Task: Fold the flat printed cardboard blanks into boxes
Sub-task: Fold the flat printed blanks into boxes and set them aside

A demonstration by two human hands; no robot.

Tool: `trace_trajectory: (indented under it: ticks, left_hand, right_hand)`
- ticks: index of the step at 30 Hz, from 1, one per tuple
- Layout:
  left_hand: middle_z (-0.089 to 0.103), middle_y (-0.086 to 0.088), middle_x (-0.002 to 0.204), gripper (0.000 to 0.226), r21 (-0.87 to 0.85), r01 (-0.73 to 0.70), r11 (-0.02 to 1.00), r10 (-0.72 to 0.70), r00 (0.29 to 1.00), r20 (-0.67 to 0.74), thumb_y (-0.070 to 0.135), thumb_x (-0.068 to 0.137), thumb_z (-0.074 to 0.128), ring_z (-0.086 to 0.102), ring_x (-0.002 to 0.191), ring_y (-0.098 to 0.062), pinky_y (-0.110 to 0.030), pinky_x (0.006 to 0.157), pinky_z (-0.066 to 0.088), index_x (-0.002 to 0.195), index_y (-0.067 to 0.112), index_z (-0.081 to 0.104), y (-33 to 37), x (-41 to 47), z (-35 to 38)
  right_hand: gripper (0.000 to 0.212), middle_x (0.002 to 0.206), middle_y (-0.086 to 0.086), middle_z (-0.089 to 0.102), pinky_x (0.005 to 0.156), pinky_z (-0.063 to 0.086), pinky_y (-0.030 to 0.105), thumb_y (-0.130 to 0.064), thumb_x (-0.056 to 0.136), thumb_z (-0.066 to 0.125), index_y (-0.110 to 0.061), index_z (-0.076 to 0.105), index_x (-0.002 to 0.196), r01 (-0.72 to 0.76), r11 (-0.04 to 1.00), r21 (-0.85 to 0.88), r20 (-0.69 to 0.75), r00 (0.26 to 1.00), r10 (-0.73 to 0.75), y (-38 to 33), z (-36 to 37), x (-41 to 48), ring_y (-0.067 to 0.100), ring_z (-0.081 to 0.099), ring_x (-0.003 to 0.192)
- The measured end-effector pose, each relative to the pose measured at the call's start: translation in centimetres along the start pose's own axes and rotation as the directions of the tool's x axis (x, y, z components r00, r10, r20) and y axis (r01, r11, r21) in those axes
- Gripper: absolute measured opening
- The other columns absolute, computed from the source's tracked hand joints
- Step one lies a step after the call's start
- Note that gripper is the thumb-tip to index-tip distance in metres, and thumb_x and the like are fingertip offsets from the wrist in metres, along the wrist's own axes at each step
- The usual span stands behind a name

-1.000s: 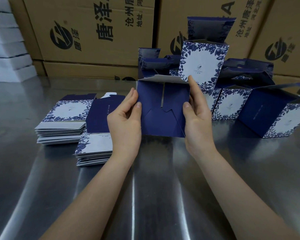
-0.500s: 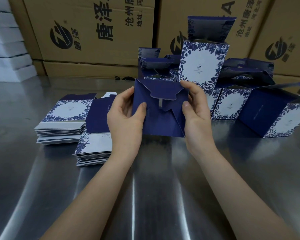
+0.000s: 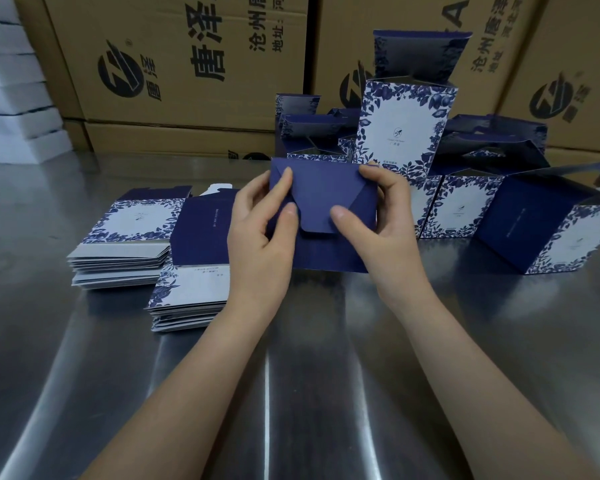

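Half-folded box (image 3: pixel 326 244), navy, is held up between both hands over the middle of the steel table (image 3: pixel 291 393), toward its far edge, with its flapped end face turned to the person. The long axis of that face runs left to right. The rounded tongue flap (image 3: pixel 321 209) hangs down at its centre.

Left hand (image 3: pixel 257 237) grips the box's left side, thumb (image 3: pixel 290 211) pressing just left of the tongue. Right hand (image 3: pixel 385 233) grips the right side, thumb (image 3: pixel 340 214) on the tongue's right edge. Both hands are equally near, one per side. Likely next: push the tongue in to lock the end; the thumbs are already placed for that.

Hidden: the fingers behind the box, its far face, and whether the tongue is tucked or only lying on top. Can't tell if the box's lower edge touches the table.

Two stacks of flat blanks (image 3: pixel 125 251) sit toward the table's left edge, the nearer one just beside the left wrist. Finished boxes (image 3: pixel 406 133) are piled at the far edge behind the hands, with one lying tilted (image 3: pixel 548 233) on the right. Brown shipping cartons (image 3: pixel 187 64) stand behind, cut off at the top.
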State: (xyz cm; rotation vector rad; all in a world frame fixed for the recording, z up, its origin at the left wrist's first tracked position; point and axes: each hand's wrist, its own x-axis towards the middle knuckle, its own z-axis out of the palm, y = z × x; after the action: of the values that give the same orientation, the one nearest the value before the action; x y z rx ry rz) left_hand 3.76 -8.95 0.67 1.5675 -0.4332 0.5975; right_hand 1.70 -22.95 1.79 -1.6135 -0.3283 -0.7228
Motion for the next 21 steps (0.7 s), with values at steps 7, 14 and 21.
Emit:
trace_trajectory:
  ticks: [7, 14, 21]
  left_hand:
    - [0.045, 0.007, 0.136, 0.052, 0.099, -0.047, 0.994, 0.049, 0.999, -0.015, 0.007, 0.089, 0.068, 0.039, 0.122, 0.015, -0.016, 0.107, 0.035, 0.136, 0.024, 0.055, 0.02, -0.29, 0.04]
    - [0.036, 0.010, 0.142, 0.080, 0.147, -0.039, 0.988, 0.034, 0.999, 0.036, 0.006, 0.090, 0.066, 0.031, 0.129, 0.015, -0.012, 0.111, 0.027, 0.152, 0.035, 0.024, 0.22, -0.14, 0.00]
    - [0.035, 0.009, 0.154, 0.074, 0.209, -0.072, 0.975, 0.055, 0.995, 0.085, 0.002, 0.090, 0.064, 0.026, 0.145, -0.006, -0.024, 0.117, 0.024, 0.150, 0.028, 0.031, 0.02, -0.02, -0.15]
  right_hand:
    - [0.074, 0.145, -0.006, 0.038, 0.113, 0.036, 0.043, -0.004, 0.080, 0.073, -0.020, 0.036, 0.143, 0.008, 0.987, -0.158, -0.011, 1.000, -0.010, 0.16, -0.21, 0.08, 0.011, 0.039, 0.135]
    - [0.077, 0.141, -0.012, 0.037, 0.112, 0.035, 0.043, -0.007, 0.077, 0.076, -0.024, 0.036, 0.141, 0.061, 0.961, -0.269, -0.017, 0.998, -0.068, 0.40, -0.32, 0.25, 0.008, 0.036, 0.135]
    - [0.068, 0.131, -0.004, 0.042, 0.103, 0.044, 0.047, -0.008, 0.073, 0.078, -0.015, 0.044, 0.131, 0.172, 0.909, -0.380, -0.015, 0.981, -0.192, 0.66, -0.23, 0.28, 0.010, 0.041, 0.126]
